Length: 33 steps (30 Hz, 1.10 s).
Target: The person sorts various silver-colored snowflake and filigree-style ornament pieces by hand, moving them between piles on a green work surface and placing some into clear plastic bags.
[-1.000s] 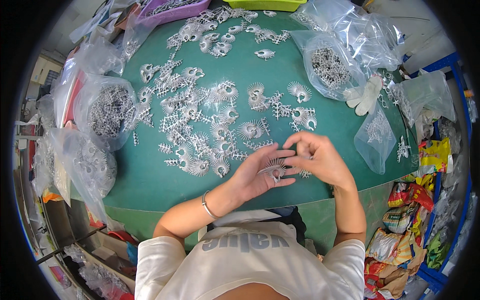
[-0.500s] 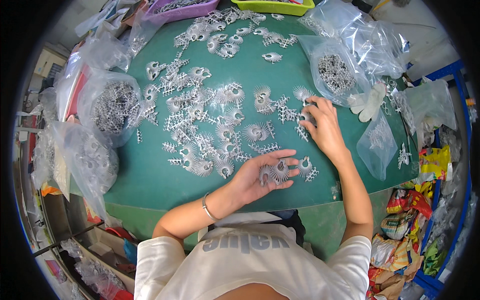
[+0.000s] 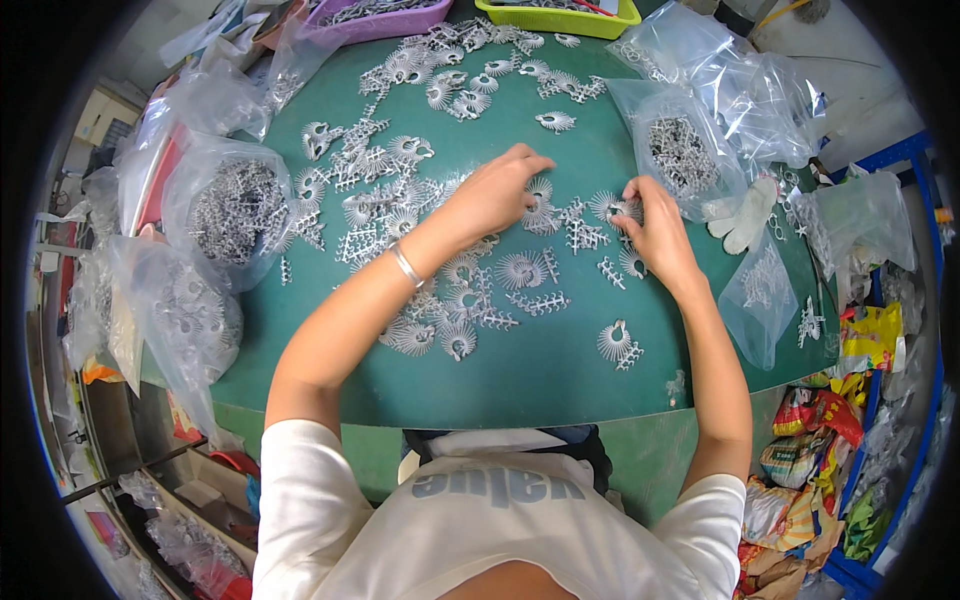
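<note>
My right hand (image 3: 660, 235) has its thumb and forefinger closed on the edge of a silvery fan-shaped metal piece (image 3: 606, 207) at the table's right. Palm down, my left hand (image 3: 495, 195) reaches over the middle with fingers apart. Its thumb is beside another fan-shaped piece (image 3: 541, 212); its palm is hidden. Between the hands lie branched, comb-like metal pieces (image 3: 582, 228). A further fan-shaped piece (image 3: 632, 262) lies just under my right hand. Nearer me are a round fan piece (image 3: 521, 270) and a fan piece (image 3: 613, 342) touching a small branched one.
Many similar pieces cover the green table (image 3: 480, 385). Clear bags of metal parts stand at the left (image 3: 235, 210) and right (image 3: 685, 150). A pale glove (image 3: 748, 218) lies at the right. Purple (image 3: 385, 27) and yellow-green (image 3: 575, 22) baskets stand at the far edge.
My left hand has turned over and moved up and away from me; the fan pieces seen on its palm no longer show. My right hand stays near the same fan piece. The view has shifted slightly.
</note>
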{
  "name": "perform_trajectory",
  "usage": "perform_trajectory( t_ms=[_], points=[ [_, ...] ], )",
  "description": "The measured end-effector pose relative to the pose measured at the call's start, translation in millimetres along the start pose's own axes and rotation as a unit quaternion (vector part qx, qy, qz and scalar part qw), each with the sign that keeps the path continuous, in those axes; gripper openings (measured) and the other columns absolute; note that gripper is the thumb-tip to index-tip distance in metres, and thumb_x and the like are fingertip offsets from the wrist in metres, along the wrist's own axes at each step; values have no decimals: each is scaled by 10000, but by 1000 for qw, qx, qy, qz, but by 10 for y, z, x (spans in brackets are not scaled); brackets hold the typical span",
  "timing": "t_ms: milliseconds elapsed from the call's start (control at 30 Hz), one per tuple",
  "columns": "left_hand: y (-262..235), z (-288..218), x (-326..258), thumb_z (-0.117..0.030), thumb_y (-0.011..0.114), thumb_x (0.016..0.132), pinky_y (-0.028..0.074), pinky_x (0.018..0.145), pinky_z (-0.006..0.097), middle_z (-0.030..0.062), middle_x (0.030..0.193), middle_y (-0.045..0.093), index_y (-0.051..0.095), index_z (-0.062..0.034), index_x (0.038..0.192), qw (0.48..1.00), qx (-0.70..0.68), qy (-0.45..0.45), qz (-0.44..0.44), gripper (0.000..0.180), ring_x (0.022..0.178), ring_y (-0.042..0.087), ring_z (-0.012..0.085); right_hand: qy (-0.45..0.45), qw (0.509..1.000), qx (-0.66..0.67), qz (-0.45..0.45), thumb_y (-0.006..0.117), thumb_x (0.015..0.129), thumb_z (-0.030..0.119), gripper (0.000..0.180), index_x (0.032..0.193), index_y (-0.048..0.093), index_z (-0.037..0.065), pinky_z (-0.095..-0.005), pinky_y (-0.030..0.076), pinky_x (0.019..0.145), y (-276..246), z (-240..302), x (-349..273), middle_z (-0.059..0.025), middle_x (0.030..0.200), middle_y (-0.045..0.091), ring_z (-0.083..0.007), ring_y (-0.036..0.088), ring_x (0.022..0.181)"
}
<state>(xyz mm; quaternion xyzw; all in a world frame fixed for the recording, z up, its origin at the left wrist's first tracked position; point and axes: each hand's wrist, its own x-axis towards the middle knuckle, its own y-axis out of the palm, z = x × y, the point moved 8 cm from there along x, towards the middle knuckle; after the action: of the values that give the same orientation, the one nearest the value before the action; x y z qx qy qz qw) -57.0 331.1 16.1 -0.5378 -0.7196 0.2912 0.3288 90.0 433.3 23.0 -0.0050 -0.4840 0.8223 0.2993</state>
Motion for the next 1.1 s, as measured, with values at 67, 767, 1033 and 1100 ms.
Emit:
perform_trajectory(
  t_ms=[67, 767, 1033, 1100],
  points=[
    [44, -1, 37, -44, 707, 686, 441, 847, 375, 134, 1080, 549, 557, -53, 1129, 999, -9, 18, 38, 468, 1003, 541, 309, 59, 995, 76, 23, 688, 708, 11, 386, 1043, 498, -13, -372, 424, 704, 18, -41, -37, -127, 809, 511, -292, 521, 757],
    [53, 155, -964, -73, 491, 809, 522, 614, 270, 178, 1109, 536, 460, 14, 1205, 515, -801, -298, -67, 406, 941, 568, 268, 151, 916, 372, 22, 650, 825, 85, 222, 985, 524, -4, -233, 478, 632, 72, -191, 51, -66, 817, 579, -137, 585, 726],
    [267, -20, -1295, -37, 501, 819, 492, 854, 383, 115, 1106, 537, 516, -22, 1129, 485, -821, -295, -60, 311, 1051, 544, 286, 288, 622, 705, 183, 543, 905, 145, 125, 953, 539, 29, -216, 463, 503, 546, 405, -176, -79, 896, 585, -153, 580, 685],
    [269, -88, -1317, -57, 510, 834, 492, 841, 375, 107, 1106, 537, 498, -18, 1180, 491, -825, -276, -49, 348, 1050, 545, 258, 281, 648, 679, 201, 541, 907, 155, 144, 982, 526, 33, -225, 454, 497, 576, 552, -215, -79, 847, 592, -151, 584, 675]
  ],
)
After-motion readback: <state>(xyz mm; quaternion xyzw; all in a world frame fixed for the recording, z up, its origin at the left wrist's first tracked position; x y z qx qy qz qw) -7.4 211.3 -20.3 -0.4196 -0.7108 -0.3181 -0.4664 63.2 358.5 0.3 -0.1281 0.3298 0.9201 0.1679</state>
